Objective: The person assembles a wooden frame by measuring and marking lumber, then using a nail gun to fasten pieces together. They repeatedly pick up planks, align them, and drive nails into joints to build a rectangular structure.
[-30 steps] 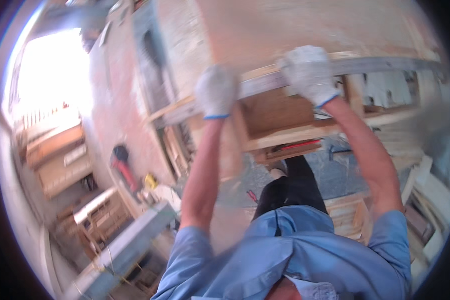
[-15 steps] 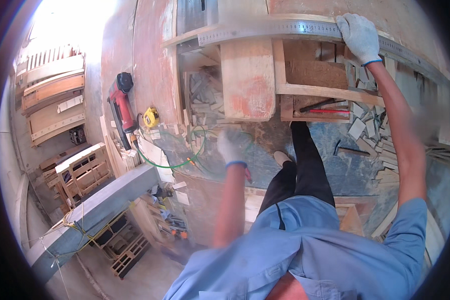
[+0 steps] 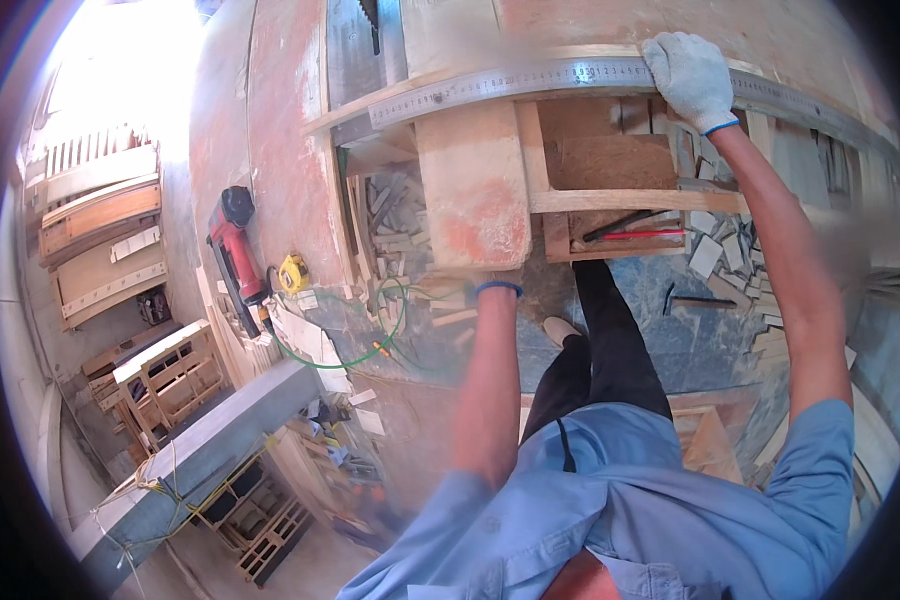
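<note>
My right hand (image 3: 692, 82), in a white knit glove with a blue cuff, is closed over a long steel ruler (image 3: 530, 80) and the pale wood strip it lies along. My left hand has gone under the near end of a wide, red-stained board (image 3: 475, 190). Only its blue cuff (image 3: 498, 288) and bare forearm show, so its fingers and anything they hold are hidden. Right of the board, a wooden frame (image 3: 640, 200) has a compartment with a red pencil (image 3: 644, 234) and a dark stick-like tool beside it.
A red and black nail gun (image 3: 236, 250) lies at left beside a yellow tape measure (image 3: 292, 273); a green hose (image 3: 320, 364) curls nearby. Wood offcuts (image 3: 707, 255) are heaped below the frame. A hammer (image 3: 703, 301) lies at right. A grey beam (image 3: 220, 425) crosses the lower left.
My left hand has moved forward from open space to beneath the board's near end. My right hand keeps its hold on the ruler. The whole view has shifted slightly.
</note>
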The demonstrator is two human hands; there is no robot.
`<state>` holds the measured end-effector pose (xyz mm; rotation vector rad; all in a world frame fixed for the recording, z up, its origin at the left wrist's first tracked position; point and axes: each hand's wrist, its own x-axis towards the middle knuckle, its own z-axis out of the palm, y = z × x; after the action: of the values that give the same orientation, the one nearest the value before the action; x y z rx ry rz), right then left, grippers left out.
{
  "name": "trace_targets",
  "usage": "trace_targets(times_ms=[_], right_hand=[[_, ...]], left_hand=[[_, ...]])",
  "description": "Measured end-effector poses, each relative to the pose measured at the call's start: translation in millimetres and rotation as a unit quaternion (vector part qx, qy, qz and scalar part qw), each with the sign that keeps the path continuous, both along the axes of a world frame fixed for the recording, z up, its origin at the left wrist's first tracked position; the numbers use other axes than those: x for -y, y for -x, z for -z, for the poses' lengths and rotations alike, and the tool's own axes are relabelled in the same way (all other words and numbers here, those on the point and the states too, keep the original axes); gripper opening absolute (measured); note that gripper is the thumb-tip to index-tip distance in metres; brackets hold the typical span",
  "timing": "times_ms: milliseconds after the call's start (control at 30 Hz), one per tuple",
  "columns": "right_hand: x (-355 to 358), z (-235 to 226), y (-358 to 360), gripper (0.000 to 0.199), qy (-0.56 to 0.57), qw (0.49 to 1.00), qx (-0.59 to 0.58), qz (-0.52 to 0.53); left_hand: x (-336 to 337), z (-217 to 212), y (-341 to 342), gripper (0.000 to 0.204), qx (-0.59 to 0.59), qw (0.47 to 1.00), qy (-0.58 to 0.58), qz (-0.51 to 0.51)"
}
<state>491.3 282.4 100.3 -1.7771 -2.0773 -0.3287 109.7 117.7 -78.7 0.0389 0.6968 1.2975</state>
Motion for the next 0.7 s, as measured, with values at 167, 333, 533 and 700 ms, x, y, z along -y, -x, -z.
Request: trace_targets(times_ms=[167,333,533,700], right_hand=[[-1,2,-3,0.032,0.002,1.000,-0.007,0.016],[-4,-2,1,0.034,0.007,1.000,0.013,0.006],[-1,-2,-3,0.036,0.021,1.000,0.003,0.016],[1,0,-2,0.035,0.023,0.999,-0.015,0.020]], left_hand=[[-4,-3,-4,0.050,-0.013,1.000,0.028,0.003],[-1,-7,-2,0.046,-0.044,0.996,0.074,0.007],[62,-57,9,0.042,-0.224,0.901,0.238,0.285],[23,-211,-44,0.030,-0.535,0.709,-0.183,0.422]])
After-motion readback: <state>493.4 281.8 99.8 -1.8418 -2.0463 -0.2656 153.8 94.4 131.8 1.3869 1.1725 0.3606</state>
